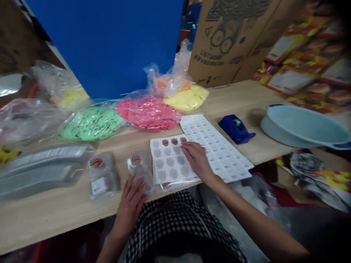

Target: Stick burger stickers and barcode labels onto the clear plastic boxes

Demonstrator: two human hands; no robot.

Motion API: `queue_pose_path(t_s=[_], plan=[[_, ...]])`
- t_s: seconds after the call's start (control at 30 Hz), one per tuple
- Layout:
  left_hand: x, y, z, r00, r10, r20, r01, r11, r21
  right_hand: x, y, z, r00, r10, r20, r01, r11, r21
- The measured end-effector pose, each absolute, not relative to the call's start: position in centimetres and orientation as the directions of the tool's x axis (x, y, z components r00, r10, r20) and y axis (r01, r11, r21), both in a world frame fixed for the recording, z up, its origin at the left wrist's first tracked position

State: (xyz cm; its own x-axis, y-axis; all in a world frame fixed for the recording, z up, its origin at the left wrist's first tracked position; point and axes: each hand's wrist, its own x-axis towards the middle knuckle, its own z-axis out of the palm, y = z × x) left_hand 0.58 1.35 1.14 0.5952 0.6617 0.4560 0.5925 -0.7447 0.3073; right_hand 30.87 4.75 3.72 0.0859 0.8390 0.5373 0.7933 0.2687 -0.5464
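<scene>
My left hand (131, 204) lies flat, fingers spread, on a small clear packet (139, 168) with a round sticker on top, at the table's near edge. My right hand (196, 160) rests on a sticker sheet (170, 160), its fingertips at the last coloured stickers in the top row. Whether those fingers pinch a sticker is too blurred to tell. A second clear packet (102, 174) with a sticker lies to the left. A larger sheet of empty sticker backing (219, 146) lies under and right of my right wrist.
Clear bags of green (91, 123), pink (149, 112) and yellow (189, 98) material lie along the back by a blue board. A blue tape dispenser (236, 128) and a pale blue basin (304, 126) are at right. A stack of clear trays (41, 171) is at left; cardboard boxes behind.
</scene>
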Motion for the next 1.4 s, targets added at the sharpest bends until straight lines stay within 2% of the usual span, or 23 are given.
queue_pose_path(t_s=[0.07,0.1,0.17,0.2,0.23,0.27,0.3,0.33,0.4,0.5,0.67,0.83,0.97,1.1,1.4], plan=[[1.2,0.9,1.9,0.553,0.637,0.537,0.584,-0.756,0.296,34.9,0.4,3.0,0.168,0.822,0.544,0.844,0.166,-0.51],[1.9,0.5,2.3,0.518,0.636,0.572,0.563,-0.757,0.332,36.7,-1.7,2.4,0.194,0.821,0.537,0.868,0.112,-0.484],[4.2,-0.6,3.1,0.46,0.701,0.545,0.482,-0.713,0.51,39.7,-5.4,1.1,0.21,0.829,0.518,0.907,0.033,-0.42],[5.9,-1.3,3.4,0.473,0.759,0.448,0.425,-0.642,0.638,40.8,-6.8,0.4,0.2,0.839,0.506,0.922,0.013,-0.387],[7.8,-2.0,3.5,0.52,0.804,0.289,0.37,-0.517,0.772,41.6,-8.0,-0.2,0.184,0.848,0.497,0.934,0.006,-0.357],[9.9,-2.6,3.4,0.588,0.805,0.08,0.331,-0.33,0.884,42.2,-8.8,-0.8,0.163,0.858,0.486,0.944,0.008,-0.33],[12.1,-3.1,3.2,0.665,0.733,-0.144,0.316,-0.102,0.943,42.6,-9.5,-1.2,0.138,0.869,0.474,0.952,0.016,-0.307],[14.4,-3.5,2.8,0.713,0.62,-0.327,0.309,0.141,0.941,42.8,-9.9,-1.6,0.108,0.881,0.46,0.958,0.031,-0.285],[18.7,-4.0,1.5,0.689,0.495,-0.53,0.264,0.51,0.819,42.9,-10.4,-2.1,0.04,0.903,0.429,0.966,0.074,-0.246],[23.5,-4.0,-0.2,0.668,0.459,-0.585,0.116,0.713,0.692,43.1,-10.8,-2.5,-0.054,0.91,0.41,0.966,0.151,-0.209],[26.7,-4.3,-0.7,0.69,0.441,-0.574,0.004,0.79,0.613,43.9,-11.5,-3.0,-0.088,0.887,0.454,0.95,0.211,-0.23],[27.4,-4.3,0.0,0.65,0.493,-0.579,-0.084,0.803,0.59,44.6,-11.4,-3.0,-0.108,0.873,0.475,0.946,0.237,-0.22],[27.7,-4.2,0.2,0.604,0.491,-0.628,-0.094,0.826,0.555,45.0,-11.0,-3.0,-0.157,0.875,0.458,0.942,0.271,-0.196],[27.4,-4.4,0.2,0.628,0.482,-0.611,-0.055,0.811,0.583,45.4,-10.5,-3.4,-0.175,0.859,0.481,0.928,0.307,-0.211],[26.9,-4.0,0.3,0.607,0.534,-0.589,-0.087,0.781,0.619,45.5,-9.8,-3.8,-0.199,0.843,0.5,0.888,0.371,-0.271]])
